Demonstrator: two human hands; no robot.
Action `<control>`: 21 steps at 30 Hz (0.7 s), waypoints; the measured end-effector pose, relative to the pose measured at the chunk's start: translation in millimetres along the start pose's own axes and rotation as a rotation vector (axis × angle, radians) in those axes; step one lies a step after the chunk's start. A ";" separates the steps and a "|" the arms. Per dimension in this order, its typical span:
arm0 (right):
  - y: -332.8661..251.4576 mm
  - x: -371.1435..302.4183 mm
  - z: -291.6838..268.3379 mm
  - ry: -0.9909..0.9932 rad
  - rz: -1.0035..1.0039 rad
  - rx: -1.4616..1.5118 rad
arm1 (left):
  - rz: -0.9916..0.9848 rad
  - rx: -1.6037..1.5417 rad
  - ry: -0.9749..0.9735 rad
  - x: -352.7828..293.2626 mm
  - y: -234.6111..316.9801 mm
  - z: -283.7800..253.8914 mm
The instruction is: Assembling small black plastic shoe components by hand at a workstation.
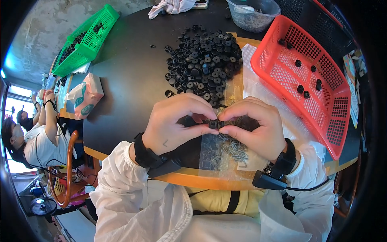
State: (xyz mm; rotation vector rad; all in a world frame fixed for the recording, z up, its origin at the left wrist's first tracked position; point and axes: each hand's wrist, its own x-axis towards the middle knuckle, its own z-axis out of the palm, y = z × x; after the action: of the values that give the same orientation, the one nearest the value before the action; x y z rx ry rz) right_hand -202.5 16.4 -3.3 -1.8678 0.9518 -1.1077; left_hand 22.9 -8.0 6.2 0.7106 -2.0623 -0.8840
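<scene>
Above the near edge of the table, my left hand [174, 122] and my right hand [258, 126] meet fingertip to fingertip. Between them is a small black plastic part [214, 124], pinched by thumb and forefinger from each side. Its finer details are hidden by the fingers. Just beyond my hands lies a big heap of round black plastic pieces [203, 66], some cup-shaped and some with a centre hole. Below my fingers, thin small metal pieces [236, 152] are scattered on clear plastic film [207, 159]; they look like springs or screws.
To the right, a red plastic basket [278, 90] holds several black parts. A clear bowl [254, 22] stands at the back. On the left are a tissue box [93, 94] and a green basket [86, 50] of black pieces. Another person [46, 141] sits at far left.
</scene>
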 end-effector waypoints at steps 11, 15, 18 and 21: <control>0.3 0.6 0.6 0.014 0.003 0.024 | 0.018 0.030 0.017 0.3 1.3 -0.6; -1.6 1.3 1.5 0.015 0.021 0.052 | 0.059 0.037 0.048 0.3 -0.2 2.7; -10.1 1.8 3.4 0.027 0.215 0.246 | 0.096 0.047 0.091 0.7 -0.4 5.8; -2.1 -1.1 4.3 0.021 0.115 0.247 | 0.136 0.045 0.122 1.0 -4.1 9.2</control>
State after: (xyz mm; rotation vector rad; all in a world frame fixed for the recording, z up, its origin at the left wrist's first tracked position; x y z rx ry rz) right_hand -198.5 19.2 -3.3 -1.5859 0.8791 -1.1233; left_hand 15.6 -8.0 -0.8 0.6236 -2.0008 -0.7029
